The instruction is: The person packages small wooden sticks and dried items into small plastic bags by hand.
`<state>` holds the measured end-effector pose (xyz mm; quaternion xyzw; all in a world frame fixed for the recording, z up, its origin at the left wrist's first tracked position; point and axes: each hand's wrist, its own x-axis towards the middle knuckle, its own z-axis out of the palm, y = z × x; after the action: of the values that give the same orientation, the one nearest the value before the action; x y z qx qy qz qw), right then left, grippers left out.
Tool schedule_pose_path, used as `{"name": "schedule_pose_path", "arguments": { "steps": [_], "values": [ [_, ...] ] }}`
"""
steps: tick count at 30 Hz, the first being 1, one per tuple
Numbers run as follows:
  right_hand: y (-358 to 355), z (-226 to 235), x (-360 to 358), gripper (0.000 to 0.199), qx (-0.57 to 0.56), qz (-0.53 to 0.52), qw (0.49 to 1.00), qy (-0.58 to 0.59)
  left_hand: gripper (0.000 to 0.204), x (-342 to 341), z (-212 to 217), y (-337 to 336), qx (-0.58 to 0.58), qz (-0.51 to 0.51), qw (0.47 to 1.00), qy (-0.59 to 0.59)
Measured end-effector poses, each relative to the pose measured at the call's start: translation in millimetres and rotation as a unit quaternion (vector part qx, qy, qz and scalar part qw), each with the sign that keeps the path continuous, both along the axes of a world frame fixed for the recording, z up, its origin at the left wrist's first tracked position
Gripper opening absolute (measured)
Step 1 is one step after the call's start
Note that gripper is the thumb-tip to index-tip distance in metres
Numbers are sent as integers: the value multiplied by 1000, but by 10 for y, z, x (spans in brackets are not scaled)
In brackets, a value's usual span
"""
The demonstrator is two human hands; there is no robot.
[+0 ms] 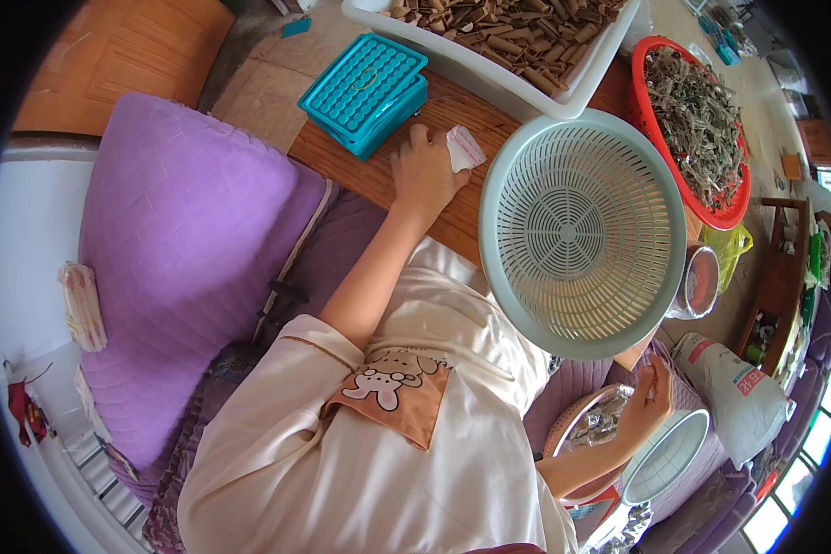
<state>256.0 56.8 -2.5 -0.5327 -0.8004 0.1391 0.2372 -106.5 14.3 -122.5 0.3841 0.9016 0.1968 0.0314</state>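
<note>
My left hand is over the wooden table, fingers curled, with a small white-and-pink packet between thumb and fingers. Just beyond it stands a teal plastic box with a grid of round bumps on its lid, which sits askew. To the right, my right hand is closed above a basket with shiny silvery pieces in it. Whatever its fingers hold, if anything, is too small to name. Between the hands a large grey-green colander rests at the table's edge, with nothing visible inside.
A white bin of brown curved pieces stands at the back. Beside it is a red basket of clear plastic-looking pieces. A pale oval basket and a white sack lie right; a purple quilted sofa is left.
</note>
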Motion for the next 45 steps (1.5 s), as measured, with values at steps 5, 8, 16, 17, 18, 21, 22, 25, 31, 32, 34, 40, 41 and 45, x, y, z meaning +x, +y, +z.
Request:
{"name": "schedule_pose_path", "arguments": {
  "steps": [5, 8, 16, 17, 18, 21, 22, 25, 31, 32, 34, 40, 41, 45],
  "values": [
    [-28, 21, -16, 14, -5, -9, 1000, 11, 46, -39, 60, -47, 35, -36, 999, -18],
    [-34, 22, -11, 13, 21, -6, 999, 29, 40, -150, 82, -205, 128, -53, 986, -88],
    [-246, 161, -749, 51, -127, 127, 912, 370, 38, -24, 1143, -812, 301, -84, 869, -383],
    [-268, 228, -963, 58, -154, 152, 903, 372, 37, 44, 1315, -833, 248, -134, 886, -369],
    [-245, 247, -1138, 63, -181, 209, 894, 353, 37, 103, 1417, -848, 195, -183, 897, -352],
    [-139, 269, -1546, 57, -266, 315, 843, 346, 36, 323, 1536, -769, 173, -270, 871, -372],
    [-72, 273, -1584, 57, -264, 310, 845, 347, 36, 373, 1577, -718, 171, -275, 869, -374],
    [49, 359, -1603, 23, -337, 415, 828, 171, 42, 449, 1602, -597, 102, -388, 890, -216],
    [-24, 304, -1314, 19, -240, 269, 909, 208, 52, 417, 1320, -457, 215, -313, 813, -440],
    [-29, 303, -1281, 20, -234, 249, 907, 246, 51, 426, 1276, -445, 199, -266, 783, -526],
    [-31, 274, -1228, 28, -207, 263, 910, 244, 38, 467, 1287, -445, 179, -296, 778, -525],
    [-58, 165, -1106, 51, -190, 321, 876, 306, 25, 575, 1289, -383, 217, -325, 780, -489],
    [-64, 141, -1082, 51, -191, 319, 876, 306, 23, 576, 1297, -368, 215, -334, 761, -513],
    [-47, 103, -1030, 49, -238, 361, 840, 329, 29, 502, 1324, -287, 108, -402, 652, -634]
  ]
}}
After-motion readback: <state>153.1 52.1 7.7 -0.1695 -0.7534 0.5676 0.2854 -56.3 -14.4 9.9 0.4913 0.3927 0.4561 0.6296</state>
